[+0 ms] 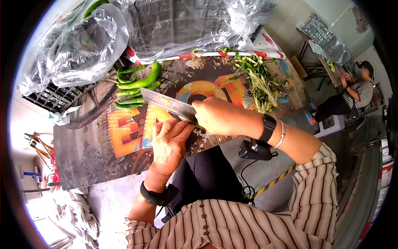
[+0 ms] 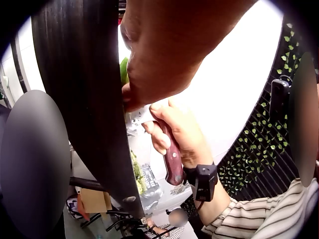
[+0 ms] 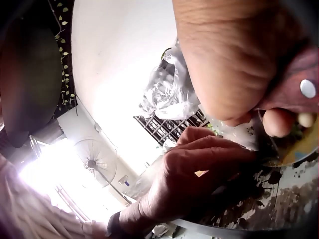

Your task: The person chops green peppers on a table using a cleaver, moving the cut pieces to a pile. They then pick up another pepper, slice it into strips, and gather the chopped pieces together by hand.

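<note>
In the head view the right hand [image 1: 217, 116] grips a knife, its broad blade [image 1: 168, 103] extending to the upper left over the table. The left wrist view shows that hand [image 2: 187, 134] curled round the dark red handle [image 2: 173, 162]. The left hand [image 1: 171, 143] is beside the blade, its bent fingers holding a green pepper at the table, mostly hidden by the hands; a green sliver [image 1: 192, 123] shows. In the right wrist view the left hand's [image 3: 192, 172] fingertips are in shadow. Whole green peppers [image 1: 139, 83] lie beyond the blade tip.
Cut green pieces [image 1: 261, 85] are heaped at the table's right. Clear plastic [image 1: 186, 25] covers the far side, with a bag [image 1: 83, 50] over a black crate [image 1: 54, 99] at the left. Another person [image 1: 356, 91] sits at the far right.
</note>
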`<state>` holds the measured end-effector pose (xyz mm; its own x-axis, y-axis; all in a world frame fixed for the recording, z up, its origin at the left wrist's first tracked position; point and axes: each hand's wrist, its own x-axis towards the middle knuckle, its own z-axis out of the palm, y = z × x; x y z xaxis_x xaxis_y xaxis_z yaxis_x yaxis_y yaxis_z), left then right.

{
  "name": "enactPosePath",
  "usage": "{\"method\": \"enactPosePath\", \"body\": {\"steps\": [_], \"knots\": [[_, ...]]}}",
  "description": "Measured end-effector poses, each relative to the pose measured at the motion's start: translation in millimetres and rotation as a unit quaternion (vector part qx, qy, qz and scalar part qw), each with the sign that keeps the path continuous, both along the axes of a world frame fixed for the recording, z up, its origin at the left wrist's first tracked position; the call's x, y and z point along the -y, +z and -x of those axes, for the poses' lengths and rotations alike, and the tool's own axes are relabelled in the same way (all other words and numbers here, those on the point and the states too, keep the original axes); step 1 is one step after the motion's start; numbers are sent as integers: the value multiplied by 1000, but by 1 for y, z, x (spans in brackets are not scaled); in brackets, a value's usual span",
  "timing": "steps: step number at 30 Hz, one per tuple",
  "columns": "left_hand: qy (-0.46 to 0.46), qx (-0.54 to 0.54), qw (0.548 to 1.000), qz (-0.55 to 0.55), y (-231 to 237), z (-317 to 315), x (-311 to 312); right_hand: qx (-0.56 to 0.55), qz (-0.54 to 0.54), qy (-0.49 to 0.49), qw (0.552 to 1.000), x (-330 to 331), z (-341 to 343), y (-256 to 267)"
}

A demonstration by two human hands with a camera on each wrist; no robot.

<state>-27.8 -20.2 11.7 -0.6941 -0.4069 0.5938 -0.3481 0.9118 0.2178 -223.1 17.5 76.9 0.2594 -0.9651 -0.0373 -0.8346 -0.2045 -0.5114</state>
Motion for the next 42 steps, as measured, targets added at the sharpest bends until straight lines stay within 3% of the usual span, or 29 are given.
{"method": "enactPosePath", "body": {"steps": [2,4,5,6,8,9,10,12,16,30,42], "knots": [[20,16,1000,14,-3,-1,-4,4,9,4,1000,4,4,-9],[28,1,1000,9,-5,0,-4,-33,135,47,989,11,7,-17],[24,-1,1000,6,-5,-1,-4,36,147,-38,988,9,6,-23],[25,-1,1000,8,-4,-1,-5,37,149,-37,988,9,8,-25],[27,-16,1000,3,-3,0,-5,-44,316,99,943,8,19,-28],[23,-27,999,-5,-1,0,-5,-24,230,105,967,-4,16,-7],[23,-27,999,-7,0,0,-6,-23,228,104,968,-12,12,4],[27,-23,999,-2,0,0,-5,3,-8,-6,1000,-24,5,18],[15,-10,1000,-15,-2,-1,-2,-54,-39,12,998,-35,-1,25],[2,-40,997,-71,-4,-3,1,-35,-73,23,996,-18,-1,23],[9,-32,997,-71,1,-7,-4,36,83,24,996,10,-12,-20]]}}
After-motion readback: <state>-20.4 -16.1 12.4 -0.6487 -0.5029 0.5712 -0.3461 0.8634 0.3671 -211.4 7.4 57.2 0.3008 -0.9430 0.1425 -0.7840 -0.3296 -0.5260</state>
